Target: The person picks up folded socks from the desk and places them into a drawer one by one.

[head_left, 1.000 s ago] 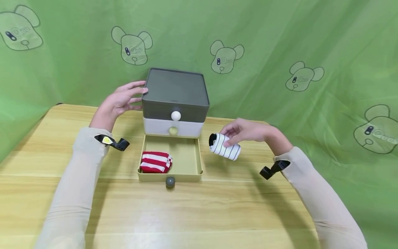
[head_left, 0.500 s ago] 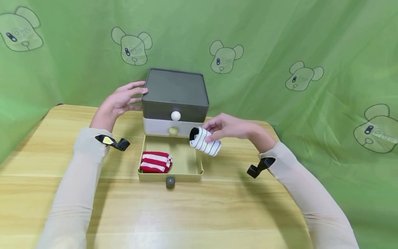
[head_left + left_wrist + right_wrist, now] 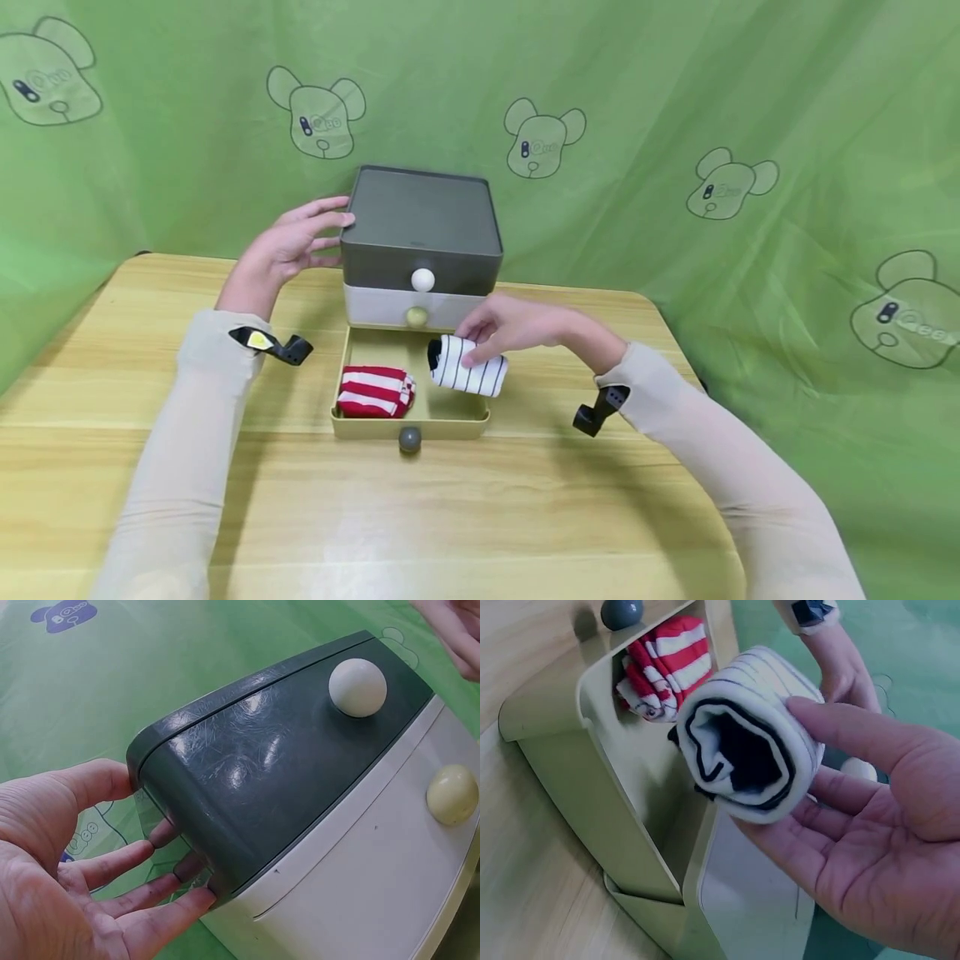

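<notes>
My right hand (image 3: 521, 323) pinches a rolled white sock (image 3: 480, 377) with thin black stripes. It hangs over the right half of the pulled-out bottom drawer (image 3: 453, 429). In the right wrist view the roll's dark spiral end (image 3: 754, 761) faces the camera, thumb on one side and fingers on the other. A folded red-and-white striped sock (image 3: 372, 393) lies in the drawer's left half. My left hand (image 3: 288, 242) rests against the left side of the small drawer cabinet (image 3: 422, 212), thumb at the top edge, fingers spread along the dark upper drawer in the left wrist view.
Above the beige bottom drawer, the white middle drawer (image 3: 382, 306) and dark top drawer are closed. Round knobs stick out: white (image 3: 423, 280), yellowish (image 3: 417, 317) and grey (image 3: 409, 440). The cabinet stands on a wooden table (image 3: 420, 517), before a green curtain (image 3: 615, 75).
My right hand has carried the rolled white sock leftward, from beside the drawer to over its right half, and lower in the last half second. The left hand has stayed on the cabinet.
</notes>
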Demonstrator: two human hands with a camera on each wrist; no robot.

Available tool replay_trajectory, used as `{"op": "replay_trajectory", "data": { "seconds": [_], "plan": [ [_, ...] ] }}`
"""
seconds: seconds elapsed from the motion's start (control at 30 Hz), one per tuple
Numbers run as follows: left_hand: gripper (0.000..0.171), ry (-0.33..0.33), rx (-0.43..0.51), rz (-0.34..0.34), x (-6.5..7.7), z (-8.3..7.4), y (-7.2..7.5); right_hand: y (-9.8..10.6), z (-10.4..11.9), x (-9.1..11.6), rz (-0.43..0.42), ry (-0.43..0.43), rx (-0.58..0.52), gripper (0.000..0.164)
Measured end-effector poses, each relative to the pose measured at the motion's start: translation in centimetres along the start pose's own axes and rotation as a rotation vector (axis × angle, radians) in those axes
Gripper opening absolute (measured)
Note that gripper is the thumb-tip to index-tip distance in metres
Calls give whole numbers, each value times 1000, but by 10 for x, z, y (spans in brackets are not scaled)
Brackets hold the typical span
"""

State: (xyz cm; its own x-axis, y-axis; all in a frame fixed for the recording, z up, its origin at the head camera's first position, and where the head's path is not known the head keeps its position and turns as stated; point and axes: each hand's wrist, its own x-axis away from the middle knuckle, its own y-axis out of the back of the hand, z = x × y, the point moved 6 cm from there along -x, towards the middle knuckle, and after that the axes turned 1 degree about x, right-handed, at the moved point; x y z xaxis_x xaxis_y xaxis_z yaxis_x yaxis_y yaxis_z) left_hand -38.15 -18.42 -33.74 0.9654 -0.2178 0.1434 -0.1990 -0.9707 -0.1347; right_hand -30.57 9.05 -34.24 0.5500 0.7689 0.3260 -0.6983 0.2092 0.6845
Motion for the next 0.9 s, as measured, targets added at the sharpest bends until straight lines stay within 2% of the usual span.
{"op": "replay_trajectory", "data": {
  "seconds": [0.3,0.57,0.9],
  "plan": [
    [67,2,9,0,-1,1,1,-16,-1,-25,65,-61,75,7],
    [66,-10,2,-2,-1,1,2,-25,-8,-42,98,-82,105,29],
    [65,-8,1,0,-2,1,4,-32,-15,-55,136,-103,119,36]
  ]
}}
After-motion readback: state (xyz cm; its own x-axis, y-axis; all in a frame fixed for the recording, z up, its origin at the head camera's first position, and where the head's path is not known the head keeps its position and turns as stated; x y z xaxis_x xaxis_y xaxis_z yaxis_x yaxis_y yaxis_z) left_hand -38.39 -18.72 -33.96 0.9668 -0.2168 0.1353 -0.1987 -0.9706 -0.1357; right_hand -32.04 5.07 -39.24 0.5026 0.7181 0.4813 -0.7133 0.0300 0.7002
